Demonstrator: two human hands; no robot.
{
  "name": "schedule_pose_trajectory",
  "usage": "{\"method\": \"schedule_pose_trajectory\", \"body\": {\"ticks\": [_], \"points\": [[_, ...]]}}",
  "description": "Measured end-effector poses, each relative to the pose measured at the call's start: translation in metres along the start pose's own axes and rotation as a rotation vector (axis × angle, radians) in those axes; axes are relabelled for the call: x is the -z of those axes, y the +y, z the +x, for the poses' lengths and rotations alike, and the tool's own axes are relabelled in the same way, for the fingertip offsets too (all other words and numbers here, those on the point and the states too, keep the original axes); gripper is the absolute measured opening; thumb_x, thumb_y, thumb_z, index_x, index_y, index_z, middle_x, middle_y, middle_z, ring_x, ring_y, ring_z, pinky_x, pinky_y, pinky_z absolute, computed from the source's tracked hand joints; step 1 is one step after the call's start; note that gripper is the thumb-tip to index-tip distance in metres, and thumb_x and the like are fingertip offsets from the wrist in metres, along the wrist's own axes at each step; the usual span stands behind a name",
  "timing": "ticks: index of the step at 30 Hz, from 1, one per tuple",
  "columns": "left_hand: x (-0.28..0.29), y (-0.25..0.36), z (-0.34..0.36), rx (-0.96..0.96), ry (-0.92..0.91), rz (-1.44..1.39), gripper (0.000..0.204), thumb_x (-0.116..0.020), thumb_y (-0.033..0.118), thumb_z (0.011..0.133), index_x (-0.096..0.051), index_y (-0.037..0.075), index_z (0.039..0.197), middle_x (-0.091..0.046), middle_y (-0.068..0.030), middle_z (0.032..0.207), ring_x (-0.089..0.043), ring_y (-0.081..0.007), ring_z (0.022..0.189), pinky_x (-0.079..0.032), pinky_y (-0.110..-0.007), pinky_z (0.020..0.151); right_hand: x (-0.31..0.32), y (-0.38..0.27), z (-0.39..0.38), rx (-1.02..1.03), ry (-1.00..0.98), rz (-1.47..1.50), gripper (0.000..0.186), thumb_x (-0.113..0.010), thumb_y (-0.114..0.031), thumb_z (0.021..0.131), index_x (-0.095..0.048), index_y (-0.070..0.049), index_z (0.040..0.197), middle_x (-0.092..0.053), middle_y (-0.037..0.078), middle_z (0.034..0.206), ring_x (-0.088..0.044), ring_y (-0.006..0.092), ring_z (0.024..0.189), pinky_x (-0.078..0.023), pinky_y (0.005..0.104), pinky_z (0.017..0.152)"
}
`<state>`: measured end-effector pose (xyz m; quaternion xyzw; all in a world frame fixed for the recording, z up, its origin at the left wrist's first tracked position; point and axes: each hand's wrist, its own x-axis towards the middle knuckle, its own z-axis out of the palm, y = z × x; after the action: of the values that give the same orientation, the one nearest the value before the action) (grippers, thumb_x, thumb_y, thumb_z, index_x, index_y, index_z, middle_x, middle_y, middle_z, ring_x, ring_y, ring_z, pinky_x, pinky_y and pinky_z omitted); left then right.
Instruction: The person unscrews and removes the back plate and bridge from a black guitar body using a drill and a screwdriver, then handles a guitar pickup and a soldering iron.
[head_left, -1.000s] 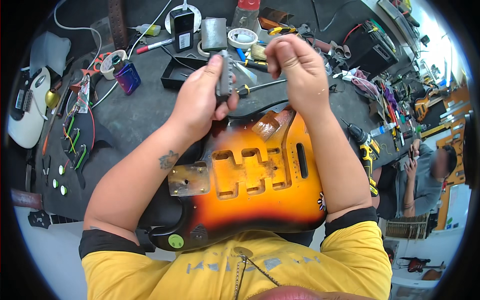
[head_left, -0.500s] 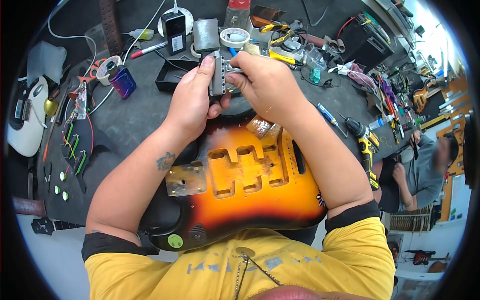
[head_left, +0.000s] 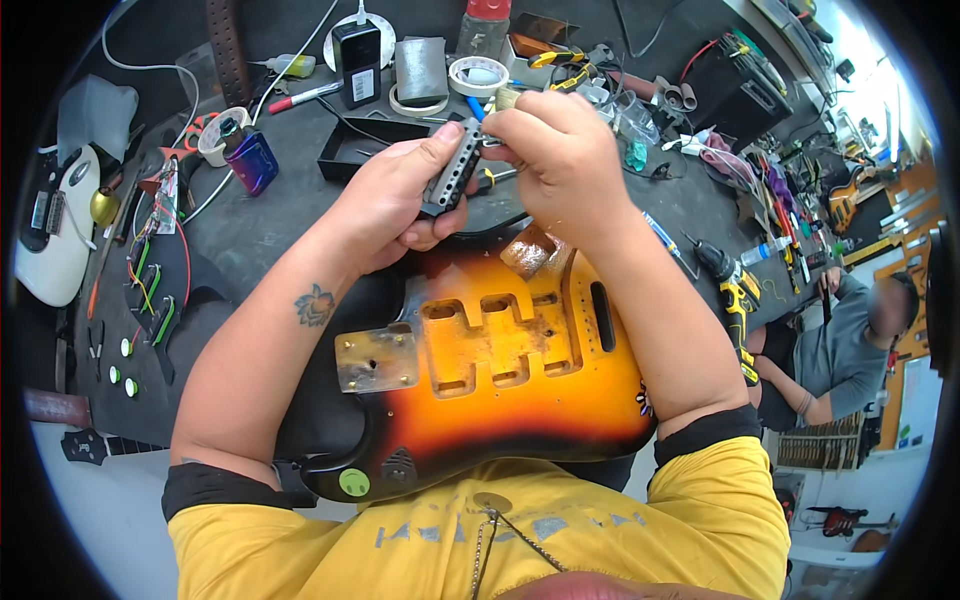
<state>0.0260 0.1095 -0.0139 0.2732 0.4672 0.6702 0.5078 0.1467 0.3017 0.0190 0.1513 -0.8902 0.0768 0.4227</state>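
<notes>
My left hand [head_left: 405, 185] is closed around a grey metal tremolo bridge [head_left: 455, 172]. A row of round holes runs along the bridge's visible side, and it is tilted above the far edge of the guitar body. At the bridge's far end, my right hand [head_left: 565, 165] pinches a small shiny metal piece [head_left: 490, 142], mostly hidden by the fingers. Beneath my arms lies a sunburst guitar body [head_left: 470, 420] with open routed cavities. On it a metal neck plate [head_left: 378, 360] rests at the left, and a crumpled brown translucent piece [head_left: 530, 250] at the far edge.
A black open tray [head_left: 335, 155], tape roll [head_left: 478, 75] and brush [head_left: 507, 98] sit beyond my hands. Wired guitar electronics [head_left: 150, 290] and a purple device [head_left: 250, 160] lie left. A yellow drill [head_left: 738, 300] lies right, near a seated person [head_left: 845, 345].
The bridge has tilted, its far end swinging to the right, and moved slightly nearer. My right hand has moved right and turned, with its fingers now at the bridge's far end.
</notes>
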Motion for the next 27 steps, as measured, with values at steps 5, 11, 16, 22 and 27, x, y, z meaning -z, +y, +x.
{"method": "schedule_pose_trajectory", "body": {"ticks": [5,11,16,22,27], "points": [[0.002,0.005,0.001,0.060,-0.050,0.086,0.055,-0.047,0.057,0.117,-0.065,0.005,0.108,-0.061,-0.0077,0.066,-0.035,-0.0070,0.042,-0.028,-0.024,0.041,0.012,0.004,0.006,0.113,-0.075,-0.100,0.015,-0.083,-0.012,0.083,-0.069,-0.011,0.088,-0.067,0.003,0.083,-0.069,0.0270,0.082,-0.047,0.0428,0.074],[-0.025,-0.025,0.008,-0.275,0.352,0.008,0.052,-0.048,0.055,0.117,-0.066,0.007,0.110,-0.064,-0.0087,0.072,-0.040,-0.0092,0.045,-0.030,-0.024,0.043,-0.009,-0.024,0.000,-0.165,-0.172,-0.003,0.013,-0.078,-0.015,0.094,-0.070,-0.006,0.092,-0.072,0.014,0.084,-0.072,0.0387,0.082,-0.055,0.0500,0.072],[-0.021,-0.014,0.003,-0.238,0.247,0.053,0.053,-0.047,0.056,0.117,-0.066,0.006,0.109,-0.064,-0.0082,0.071,-0.042,-0.0091,0.046,-0.030,-0.025,0.043,0.001,0.011,-0.001,0.001,-0.062,-0.042,0.013,-0.082,-0.014,0.087,-0.074,-0.011,0.097,-0.070,0.006,0.086,-0.070,0.0313,0.084,-0.050,0.0449,0.074],[-0.014,-0.016,0.002,-0.208,0.159,0.155,0.054,-0.048,0.056,0.117,-0.065,0.006,0.109,-0.064,-0.0069,0.073,-0.046,-0.0085,0.051,-0.033,-0.024,0.045,0.002,0.010,0.001,0.122,0.001,-0.134,0.012,-0.083,-0.016,0.085,-0.073,-0.014,0.092,-0.068,0.001,0.083,-0.067,0.0255,0.083,-0.046,0.0429,0.078],[-0.031,-0.028,0.004,-0.370,0.464,0.117,0.051,-0.048,0.054,0.117,-0.064,0.007,0.110,-0.063,-0.0056,0.080,-0.047,-0.0083,0.056,-0.036,-0.024,0.048,-0.011,-0.026,0.000,-0.277,-0.235,0.046,0.021,-0.070,-0.024,0.102,-0.067,-0.006,0.092,-0.073,0.015,0.087,-0.069,0.0434,0.086,-0.051,0.0521,0.075]]}}
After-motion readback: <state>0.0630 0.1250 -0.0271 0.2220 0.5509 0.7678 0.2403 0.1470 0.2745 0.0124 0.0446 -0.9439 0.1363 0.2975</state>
